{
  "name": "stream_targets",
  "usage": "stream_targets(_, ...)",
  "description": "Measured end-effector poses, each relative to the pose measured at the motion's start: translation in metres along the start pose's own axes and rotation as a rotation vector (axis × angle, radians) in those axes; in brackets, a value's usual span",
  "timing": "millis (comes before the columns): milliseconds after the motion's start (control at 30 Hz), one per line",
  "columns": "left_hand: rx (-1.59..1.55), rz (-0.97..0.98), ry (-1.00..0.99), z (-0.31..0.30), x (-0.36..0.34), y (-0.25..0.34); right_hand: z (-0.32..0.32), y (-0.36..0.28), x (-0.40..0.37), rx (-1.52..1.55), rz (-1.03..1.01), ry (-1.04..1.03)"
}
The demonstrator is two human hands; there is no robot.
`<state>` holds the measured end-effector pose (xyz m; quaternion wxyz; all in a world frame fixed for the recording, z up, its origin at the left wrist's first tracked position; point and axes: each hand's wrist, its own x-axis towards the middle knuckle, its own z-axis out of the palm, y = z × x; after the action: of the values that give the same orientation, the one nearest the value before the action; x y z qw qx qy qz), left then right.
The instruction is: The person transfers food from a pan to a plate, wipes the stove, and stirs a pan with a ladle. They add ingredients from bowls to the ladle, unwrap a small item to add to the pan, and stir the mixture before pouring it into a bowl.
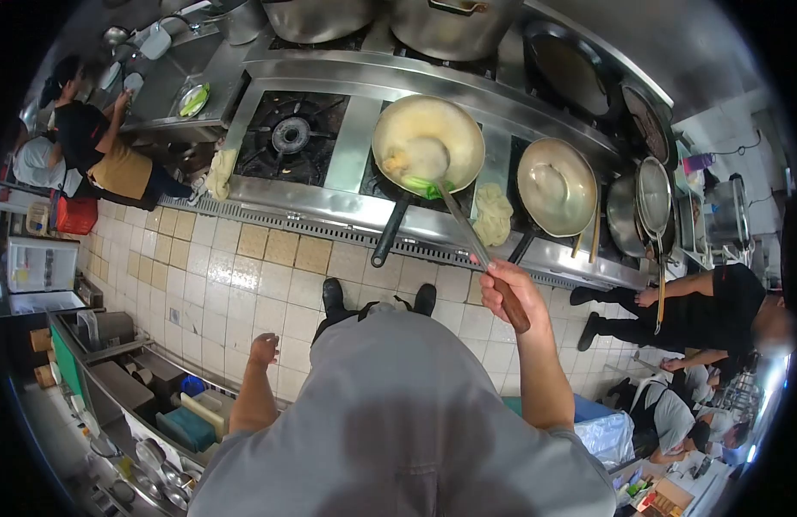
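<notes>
My right hand (508, 293) is wrapped around the brown wooden grip of a long metal ladle (464, 218). The ladle's round bowl rests inside a wok (450, 116) on the stove, near green leafy vegetables (427, 186) and a pale yellowish lump of food (395, 162). The wok's black handle points toward me, and no hand is on it. My left hand (264, 348) hangs low at my side above the tiled floor, holding nothing, its fingers loosely bent and a little apart.
A second wok (556, 185) sits right of the first, with a crumpled cloth (493, 214) between them. To the left is a bare burner (291, 135). Large pots (454, 26) stand behind. Co-workers are at the far left (93, 129) and right (717, 306); a counter (114, 388) lies behind me.
</notes>
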<state>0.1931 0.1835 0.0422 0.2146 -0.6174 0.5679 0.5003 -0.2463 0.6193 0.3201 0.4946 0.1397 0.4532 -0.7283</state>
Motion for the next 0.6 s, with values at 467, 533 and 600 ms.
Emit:
stream_targets(467, -0.03, 0.225, -0.027, 0.01, 0.012, 0.071, 0.002, 0.005, 0.003, -0.213, -0.14, 0.045)
stream_targets(533, -0.012, 0.153, -0.033, 0.008, 0.014, 0.067, 0.003, 0.004, 0.001, -0.214, -0.153, 0.053)
stream_targets(600, -0.009, 0.134, -0.039, 0.006, 0.015, 0.06, 0.004, 0.004, -0.001, -0.214, -0.162, 0.062)
